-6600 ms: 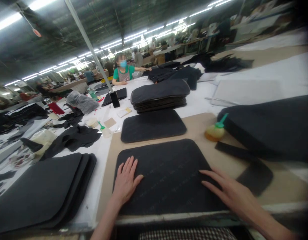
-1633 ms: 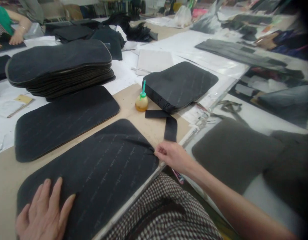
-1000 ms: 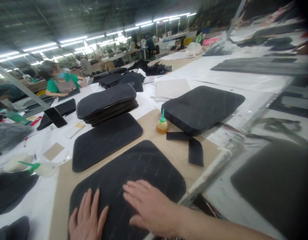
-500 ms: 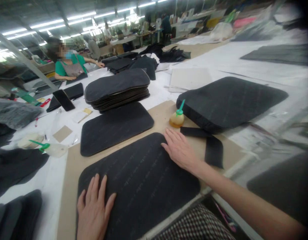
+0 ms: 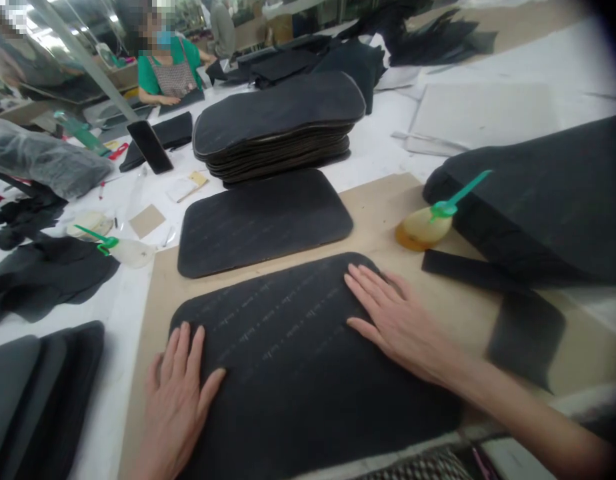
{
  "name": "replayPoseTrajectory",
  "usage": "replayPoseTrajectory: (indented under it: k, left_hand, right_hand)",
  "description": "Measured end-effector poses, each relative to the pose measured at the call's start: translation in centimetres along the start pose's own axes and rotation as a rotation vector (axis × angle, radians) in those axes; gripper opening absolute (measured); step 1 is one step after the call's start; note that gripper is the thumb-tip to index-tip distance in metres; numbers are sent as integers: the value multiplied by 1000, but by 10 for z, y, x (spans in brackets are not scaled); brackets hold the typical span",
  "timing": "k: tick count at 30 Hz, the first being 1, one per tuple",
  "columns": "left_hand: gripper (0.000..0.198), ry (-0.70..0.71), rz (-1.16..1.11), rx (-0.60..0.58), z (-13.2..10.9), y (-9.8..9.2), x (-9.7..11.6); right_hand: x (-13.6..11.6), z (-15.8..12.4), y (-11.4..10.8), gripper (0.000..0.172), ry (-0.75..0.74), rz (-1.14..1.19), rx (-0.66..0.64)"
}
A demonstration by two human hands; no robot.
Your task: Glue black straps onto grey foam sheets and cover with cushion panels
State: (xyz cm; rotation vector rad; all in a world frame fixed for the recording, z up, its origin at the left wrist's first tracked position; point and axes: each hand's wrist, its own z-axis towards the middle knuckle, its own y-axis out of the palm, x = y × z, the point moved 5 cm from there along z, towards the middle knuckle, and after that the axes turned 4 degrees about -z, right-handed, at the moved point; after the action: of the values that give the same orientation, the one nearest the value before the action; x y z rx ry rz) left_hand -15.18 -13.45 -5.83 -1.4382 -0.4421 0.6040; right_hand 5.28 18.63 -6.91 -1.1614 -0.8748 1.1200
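A black rounded fabric panel with faint stitched lines lies on a brown cardboard sheet in front of me. My left hand lies flat and open on the panel's near left corner. My right hand rests flat, fingers stretched out, on the panel's far right part. Neither hand holds anything. A second black panel lies just behind the first.
A stack of black panels stands further back. A glue bottle with a green nozzle and a black strap lie to the right, next to a thick black pile. Another bottle lies left. A person in green sits opposite.
My right hand has gone from pinching the panel's right corner to sweeping across it and lying flat on its far right. My left hand stayed pressed on the near left corner.
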Motion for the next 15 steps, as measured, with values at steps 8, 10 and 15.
replayPoseTrajectory:
  k: [8,10,15]
  left_hand:
    - [74,-13,-46,89,30,-20,3]
    - [72,149,-103,47,49,-21,29]
    - [74,427,-106,-57,85,-13,74]
  right_hand:
    - [16,8,-9,73,177,9,86]
    - [7,22,-10,71,94,40,75]
    - [-8,44,2,69,-107,67,28]
